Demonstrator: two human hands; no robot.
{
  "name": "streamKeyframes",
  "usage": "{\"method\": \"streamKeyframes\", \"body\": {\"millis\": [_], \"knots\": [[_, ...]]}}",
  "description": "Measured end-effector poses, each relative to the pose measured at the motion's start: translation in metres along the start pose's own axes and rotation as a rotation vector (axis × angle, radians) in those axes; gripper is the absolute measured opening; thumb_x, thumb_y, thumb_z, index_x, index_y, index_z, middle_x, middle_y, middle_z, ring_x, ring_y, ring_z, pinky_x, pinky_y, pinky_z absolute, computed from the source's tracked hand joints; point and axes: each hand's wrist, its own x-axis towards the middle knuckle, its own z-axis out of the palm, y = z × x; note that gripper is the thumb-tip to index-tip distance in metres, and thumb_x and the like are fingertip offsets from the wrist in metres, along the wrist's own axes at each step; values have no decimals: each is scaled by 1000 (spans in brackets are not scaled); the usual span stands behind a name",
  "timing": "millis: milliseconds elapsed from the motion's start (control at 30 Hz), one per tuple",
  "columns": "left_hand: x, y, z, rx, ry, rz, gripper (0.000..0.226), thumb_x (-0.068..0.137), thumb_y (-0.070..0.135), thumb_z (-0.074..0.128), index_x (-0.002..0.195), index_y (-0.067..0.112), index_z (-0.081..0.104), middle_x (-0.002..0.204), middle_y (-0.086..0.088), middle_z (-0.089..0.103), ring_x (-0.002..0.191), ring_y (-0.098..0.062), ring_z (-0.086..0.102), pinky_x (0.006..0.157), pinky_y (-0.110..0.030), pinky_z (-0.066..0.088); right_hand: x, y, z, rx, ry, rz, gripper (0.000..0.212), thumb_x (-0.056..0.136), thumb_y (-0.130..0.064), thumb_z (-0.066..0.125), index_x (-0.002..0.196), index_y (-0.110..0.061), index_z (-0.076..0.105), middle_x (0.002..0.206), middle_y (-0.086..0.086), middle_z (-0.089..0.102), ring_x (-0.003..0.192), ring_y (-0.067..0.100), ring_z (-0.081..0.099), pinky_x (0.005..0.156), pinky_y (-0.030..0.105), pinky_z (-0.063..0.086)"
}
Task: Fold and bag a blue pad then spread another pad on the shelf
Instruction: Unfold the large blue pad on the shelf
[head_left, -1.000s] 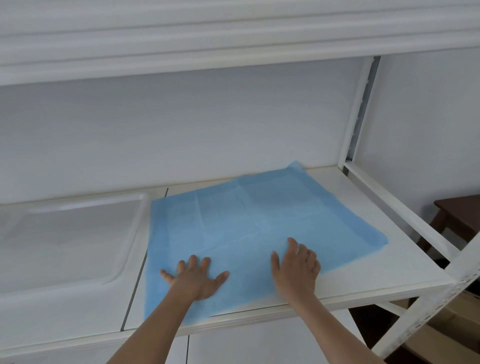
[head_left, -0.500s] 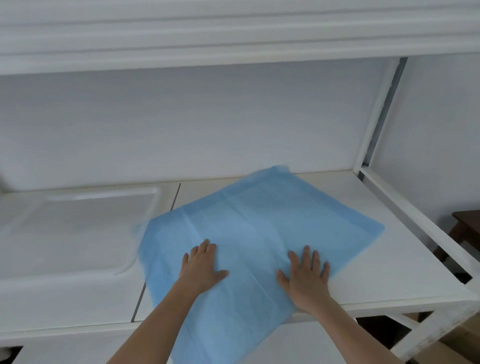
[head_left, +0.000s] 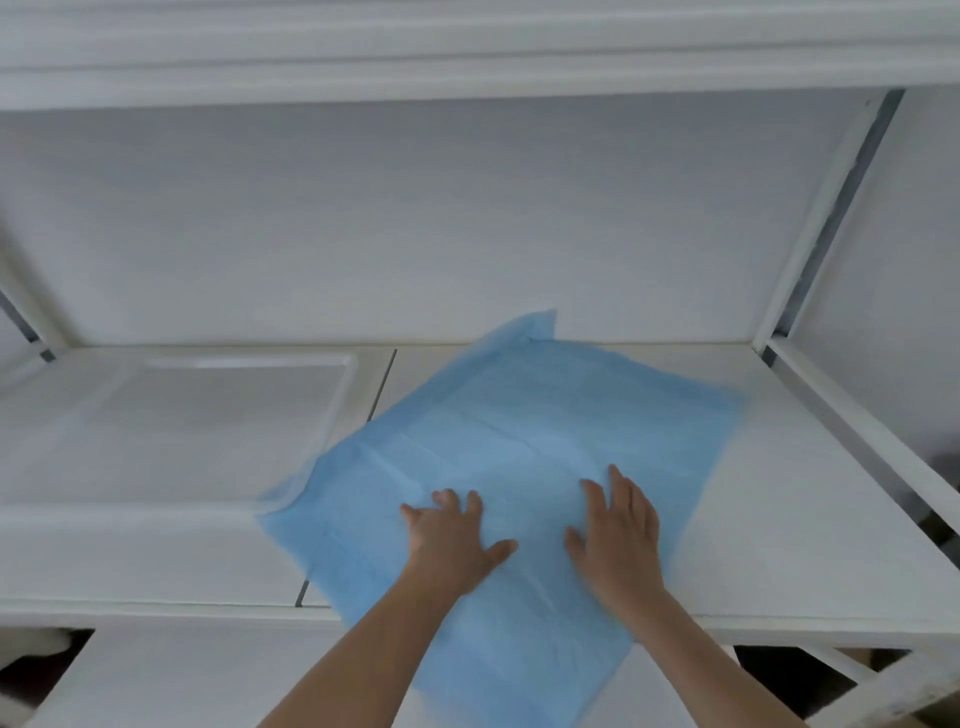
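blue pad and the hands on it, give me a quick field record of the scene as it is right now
pad: blue pad lies skewed on the white shelf, near corner hanging over the front edge
left hand: left hand flat on the pad, fingers spread
right hand: right hand flat on the pad, fingers straight
far corner: turned up against the back wall
beside it: clear tray to the left, the pad's left corner overlapping it

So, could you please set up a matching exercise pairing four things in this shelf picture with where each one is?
Things:
1. blue pad
2. clear tray
3. left hand
4. right hand

Places:
A. flat on the pad, nearer the shelf's right side
B. on the shelf's left part
C. askew on the shelf, one corner hanging over the front edge
D. flat on the pad, nearer the tray

Pairs: 1-C, 2-B, 3-D, 4-A
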Motion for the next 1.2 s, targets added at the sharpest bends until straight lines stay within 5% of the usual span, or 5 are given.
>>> {"method": "streamKeyframes", "body": {"millis": [267,600,800,967,1200], "knots": [[-8,-18,-6,-103,250,-13,59,95,61,17,123,16,43,113,-5,62,101,-27,62,91,-39,36,-12,-8,26,-46,-84,29,86,79,-64,4,143,-21,41,154,14,27,142,35,25,114,53,14],[-7,-57,40,-318,107,-143,61,96,57,17,151,31,7,160,4,-1,146,-31,3,115,-54,7,7,19,8,-140,-259,-270,119,52,-79,-37,150,-33,11,160,-5,-4,147,13,-5,117,40,-4],[-12,-73,40,-383,107,-203,58,96,54,26,149,33,15,158,-5,4,145,-27,5,116,-51,11,31,9,2,-208,-289,-275,93,67,-67,-14,150,-35,15,160,-9,1,148,14,2,117,48,0],[-14,-86,36,-358,157,-446,50,94,50,37,134,20,35,144,-10,23,131,-32,26,106,-46,27,17,-24,9,-137,-191,-297,59,82,-48,28,124,-25,63,138,3,54,124,27,55,93,58,46],[-15,-108,23,-533,192,-639,30,87,10,41,116,9,48,120,-9,46,118,-31,41,91,-40,40,-5,-40,36,7,-147,-338,77,84,-70,-5,145,-38,30,158,-8,16,147,18,13,112,41,-8]]}}
